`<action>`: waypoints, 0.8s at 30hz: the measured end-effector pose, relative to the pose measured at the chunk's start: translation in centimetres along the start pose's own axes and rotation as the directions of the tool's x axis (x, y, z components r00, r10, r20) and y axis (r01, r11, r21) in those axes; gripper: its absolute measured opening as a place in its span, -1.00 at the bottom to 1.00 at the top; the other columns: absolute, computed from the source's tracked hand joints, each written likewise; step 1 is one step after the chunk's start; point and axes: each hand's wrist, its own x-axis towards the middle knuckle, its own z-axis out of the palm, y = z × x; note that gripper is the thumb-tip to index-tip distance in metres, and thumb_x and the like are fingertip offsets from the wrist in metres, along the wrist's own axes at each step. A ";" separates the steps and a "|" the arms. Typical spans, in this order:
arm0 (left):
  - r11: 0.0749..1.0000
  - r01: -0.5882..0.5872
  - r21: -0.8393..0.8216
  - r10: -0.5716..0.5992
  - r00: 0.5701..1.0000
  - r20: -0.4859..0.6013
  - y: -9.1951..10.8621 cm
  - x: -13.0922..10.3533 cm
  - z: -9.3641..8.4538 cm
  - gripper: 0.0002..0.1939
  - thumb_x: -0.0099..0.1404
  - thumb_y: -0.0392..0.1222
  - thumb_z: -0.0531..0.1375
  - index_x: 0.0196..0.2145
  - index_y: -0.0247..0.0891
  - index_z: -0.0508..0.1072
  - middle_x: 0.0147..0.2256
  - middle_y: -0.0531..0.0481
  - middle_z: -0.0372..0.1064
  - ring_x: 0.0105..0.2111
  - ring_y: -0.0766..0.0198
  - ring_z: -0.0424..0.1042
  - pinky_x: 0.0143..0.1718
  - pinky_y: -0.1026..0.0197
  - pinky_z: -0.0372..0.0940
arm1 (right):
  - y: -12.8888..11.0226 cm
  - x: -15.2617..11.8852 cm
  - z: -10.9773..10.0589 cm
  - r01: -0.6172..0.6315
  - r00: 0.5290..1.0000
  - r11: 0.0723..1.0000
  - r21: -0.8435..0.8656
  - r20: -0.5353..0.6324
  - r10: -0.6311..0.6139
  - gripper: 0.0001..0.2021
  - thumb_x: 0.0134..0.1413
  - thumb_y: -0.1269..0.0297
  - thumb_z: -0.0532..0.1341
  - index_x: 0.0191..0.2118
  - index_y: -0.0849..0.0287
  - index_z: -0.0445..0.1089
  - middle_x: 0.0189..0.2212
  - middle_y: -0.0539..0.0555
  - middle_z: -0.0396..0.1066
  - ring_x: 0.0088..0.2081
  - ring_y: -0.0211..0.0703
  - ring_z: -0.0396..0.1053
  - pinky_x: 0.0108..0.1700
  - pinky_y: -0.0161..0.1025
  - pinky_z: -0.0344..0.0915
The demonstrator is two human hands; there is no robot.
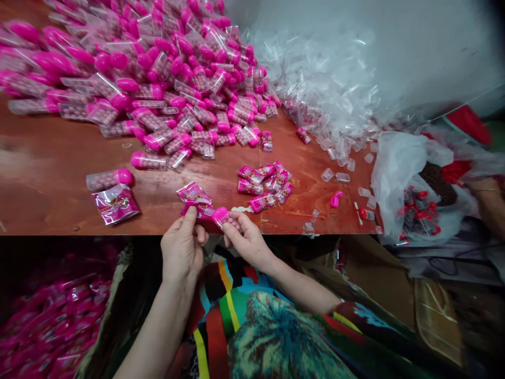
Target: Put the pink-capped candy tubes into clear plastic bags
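At the table's front edge, my left hand [184,242] pinches a pink printed wrapper [200,209] between thumb and fingers. My right hand [246,239] holds a small clear candy tube [226,217] with a pink cap and pale pink beads inside. The capped end points left and meets the wrapper's right side; whether it is inside the wrapper's mouth I cannot tell. Just behind the left fingers lies another flat pink wrapper [193,192]. Farther left, a stack of flat wrappers [116,204] rests beside a capped tube [109,180]. Several wrapped tubes [262,202] form a small group to the right.
A large heap of pink-capped tubes [158,89] covers the back left. Clear empty tubes [327,79] are piled at the back right. A plastic bag [389,168] with red-capped pieces sits at right. Below the table at left, a box holds many pink packets [67,316].
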 end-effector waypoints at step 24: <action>0.969 0.230 0.087 -0.246 0.926 0.286 -0.2 0.1 -0.3 -0.58 0.12 0.09 0.40 -0.53 -0.31 0.39 -0.77 0.13 0.18 -0.75 0.44 0.14 -0.63 0.37 0.11 | 0.2 0.3 -0.7 0.008 0.994 0.995 -0.096 0.105 0.002 -0.35 0.28 0.09 0.21 0.39 0.02 0.00 -0.46 -0.06 0.33 -0.49 -0.29 0.25 -0.40 -0.30 0.26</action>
